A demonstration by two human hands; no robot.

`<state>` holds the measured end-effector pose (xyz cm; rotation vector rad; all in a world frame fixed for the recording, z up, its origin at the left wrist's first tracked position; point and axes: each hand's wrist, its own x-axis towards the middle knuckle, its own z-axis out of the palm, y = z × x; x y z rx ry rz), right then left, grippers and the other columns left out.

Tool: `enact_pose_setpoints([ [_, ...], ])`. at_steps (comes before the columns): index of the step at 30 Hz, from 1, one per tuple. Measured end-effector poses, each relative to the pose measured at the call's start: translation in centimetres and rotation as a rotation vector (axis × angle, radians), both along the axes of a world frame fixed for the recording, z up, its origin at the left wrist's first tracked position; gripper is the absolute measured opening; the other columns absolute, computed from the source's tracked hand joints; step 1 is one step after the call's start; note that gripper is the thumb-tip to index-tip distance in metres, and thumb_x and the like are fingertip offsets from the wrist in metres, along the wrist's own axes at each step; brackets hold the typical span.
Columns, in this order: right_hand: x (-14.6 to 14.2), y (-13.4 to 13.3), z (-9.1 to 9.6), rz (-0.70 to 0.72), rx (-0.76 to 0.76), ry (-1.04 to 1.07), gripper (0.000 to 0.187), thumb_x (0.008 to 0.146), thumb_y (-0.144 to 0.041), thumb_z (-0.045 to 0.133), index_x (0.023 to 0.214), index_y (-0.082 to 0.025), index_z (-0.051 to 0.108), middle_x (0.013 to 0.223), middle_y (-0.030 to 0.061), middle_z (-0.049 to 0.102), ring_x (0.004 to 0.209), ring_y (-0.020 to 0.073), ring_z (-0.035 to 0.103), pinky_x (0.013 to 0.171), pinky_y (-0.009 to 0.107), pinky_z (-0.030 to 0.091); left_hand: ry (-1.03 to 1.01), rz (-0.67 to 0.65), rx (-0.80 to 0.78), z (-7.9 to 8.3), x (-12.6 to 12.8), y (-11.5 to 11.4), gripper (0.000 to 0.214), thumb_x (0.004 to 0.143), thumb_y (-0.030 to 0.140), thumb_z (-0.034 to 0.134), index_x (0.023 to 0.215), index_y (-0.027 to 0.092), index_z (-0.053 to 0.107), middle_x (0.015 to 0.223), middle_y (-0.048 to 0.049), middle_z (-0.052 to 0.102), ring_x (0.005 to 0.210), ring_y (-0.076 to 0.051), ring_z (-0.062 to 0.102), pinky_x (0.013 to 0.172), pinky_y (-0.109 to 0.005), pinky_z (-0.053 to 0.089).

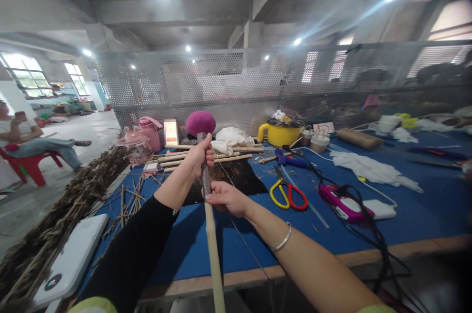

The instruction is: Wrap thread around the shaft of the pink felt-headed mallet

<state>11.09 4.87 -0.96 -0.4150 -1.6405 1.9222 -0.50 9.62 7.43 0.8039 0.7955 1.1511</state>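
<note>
A pale wooden stick [211, 241] stands tilted in front of me, with a round purple padded head [201, 122] at its far end. Grey wrapping [205, 181] covers the shaft below the head. My left hand [195, 156] is closed around the wrapped shaft just under the head, thumb lying along it. Lower down, my right hand [229, 199] pinches the shaft at the lower end of the wrapping; its far fingers are partly hidden. A thin thread [245, 244] runs past my right hand down over the table's front edge.
Scissors [288, 196], a blue glue gun [293, 159], a yellow pot [282, 132] and a magenta power strip [341, 204] with cables lie to the right. Twigs [123, 205] and a white device [72, 259] lie left. A seated person [40, 141] is far left.
</note>
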Motion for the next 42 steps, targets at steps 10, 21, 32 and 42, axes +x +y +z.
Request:
enact_pose_setpoints([
  [10,1.6,1.8,1.0,-0.256,0.003,0.072,0.03,0.066,-0.034,0.067,0.074,-0.015,0.046,0.043,-0.0089,0.041,0.031,0.0013,0.025,0.033,0.019,0.013,0.205,0.054,0.011,-6.3,0.1,-5.9,0.047,0.075,0.061,0.044,0.083,0.015,0.053,0.058,0.0007,0.051,0.048,-0.01,0.051,0.044,-0.02,0.04],
  [21,2.5,2.1,1.0,-0.124,-0.011,0.046,0.039,0.064,-0.033,0.071,0.091,-0.013,0.051,0.052,-0.006,0.05,0.035,0.0018,0.032,0.035,0.015,0.017,0.066,-0.064,-0.019,-7.0,2.1,-9.8,0.041,0.074,0.061,0.045,0.072,0.02,0.041,0.044,0.0099,0.03,0.029,-0.002,0.02,0.027,-0.013,0.018],
  [32,2.5,2.4,0.8,-0.248,0.068,-0.09,0.031,0.064,-0.034,0.068,0.076,-0.012,0.05,0.046,-0.0085,0.041,0.033,0.0008,0.023,0.033,0.018,0.01,0.595,0.29,0.3,-8.6,1.4,-9.3,0.037,0.069,0.053,0.057,0.076,0.018,0.049,0.055,0.004,0.052,0.037,-0.008,0.047,0.036,-0.019,0.036],
  [42,2.9,2.6,0.5,-0.159,0.079,-0.042,0.03,0.07,-0.038,0.064,0.08,-0.012,0.051,0.044,-0.0093,0.039,0.032,0.0014,0.022,0.033,0.018,0.01,0.422,0.188,0.211,-8.3,1.6,-9.3,0.03,0.071,0.042,0.058,0.077,0.018,0.041,0.061,0.0013,0.06,0.036,-0.008,0.049,0.032,-0.018,0.037],
])
